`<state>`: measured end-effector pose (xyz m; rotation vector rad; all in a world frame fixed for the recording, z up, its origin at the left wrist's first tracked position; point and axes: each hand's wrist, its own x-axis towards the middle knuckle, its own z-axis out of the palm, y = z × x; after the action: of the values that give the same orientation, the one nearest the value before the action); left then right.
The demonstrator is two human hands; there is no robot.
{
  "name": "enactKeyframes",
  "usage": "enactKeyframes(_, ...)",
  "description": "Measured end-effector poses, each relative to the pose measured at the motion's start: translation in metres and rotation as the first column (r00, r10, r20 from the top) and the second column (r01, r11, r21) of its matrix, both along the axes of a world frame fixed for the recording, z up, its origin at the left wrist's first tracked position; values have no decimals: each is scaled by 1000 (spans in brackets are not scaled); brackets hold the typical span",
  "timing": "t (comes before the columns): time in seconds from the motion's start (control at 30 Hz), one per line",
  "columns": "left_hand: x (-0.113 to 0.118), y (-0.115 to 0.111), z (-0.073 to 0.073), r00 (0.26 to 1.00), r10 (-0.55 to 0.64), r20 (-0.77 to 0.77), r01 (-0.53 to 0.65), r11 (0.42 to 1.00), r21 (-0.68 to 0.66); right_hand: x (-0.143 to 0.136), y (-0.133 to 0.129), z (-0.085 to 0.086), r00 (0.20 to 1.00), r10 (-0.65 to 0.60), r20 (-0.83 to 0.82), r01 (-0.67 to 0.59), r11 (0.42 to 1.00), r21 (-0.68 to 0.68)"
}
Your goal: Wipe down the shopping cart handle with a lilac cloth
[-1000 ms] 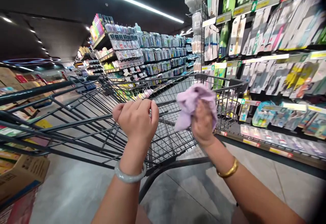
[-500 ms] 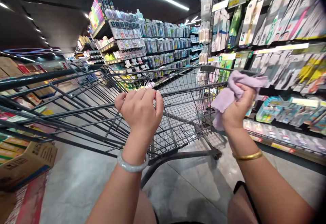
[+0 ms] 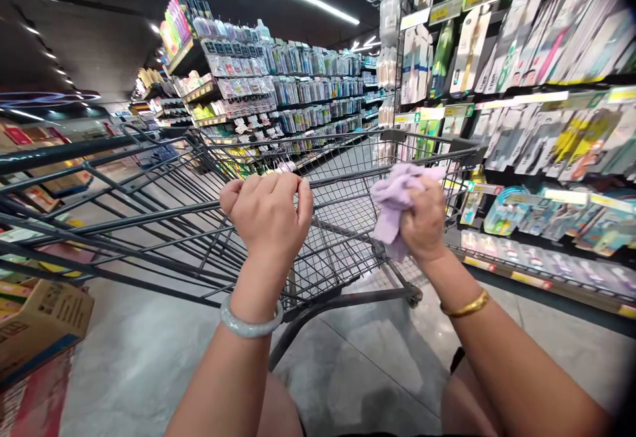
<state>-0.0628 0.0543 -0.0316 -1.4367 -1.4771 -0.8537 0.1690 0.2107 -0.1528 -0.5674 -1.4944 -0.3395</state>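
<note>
We are seeing a dark grey wire shopping cart [image 3: 348, 225] standing empty at the centre, its basket stretching away toward 12 o'clock. A crumpled lilac cloth [image 3: 392, 198] is bunching against the cart's top rail at 2 o'clock, its folds hanging loosely downward.

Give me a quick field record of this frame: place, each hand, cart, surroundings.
place: shop aisle, grey floor
left hand: closed on the cart rail
right hand: gripping a lilac cloth at the cart's rim
cart: dark wire basket, nothing seen inside
right side: shelves of hanging packaged goods
left side: cardboard boxes
wrists: pale bangle left, gold bangle right
</note>
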Motion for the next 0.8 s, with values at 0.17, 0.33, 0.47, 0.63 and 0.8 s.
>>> enactKeyframes(0.17,-2,0,1,999,-3,-43,6,997,78,45,38,-18,867,-177,-465,-7,931,-366)
enactKeyframes(0.33,0,-1,3,1000,-18,-20,20,991,129,28,22,-3,848,-67,-526,-166,909,-383)
enactKeyframes(0.47,8,-2,3,998,-33,50,25,987,162,25,16,3,924,-57,-379,-101,917,-385)
enactKeyframes(0.63,29,5,-8,985,-163,50,159,985,74,55,42,-27,825,-184,-535,-148,842,-519)
enactKeyframes(0.8,45,18,-16,983,-182,32,183,982,-48,30,23,-19,830,-38,-557,-337,761,-554)
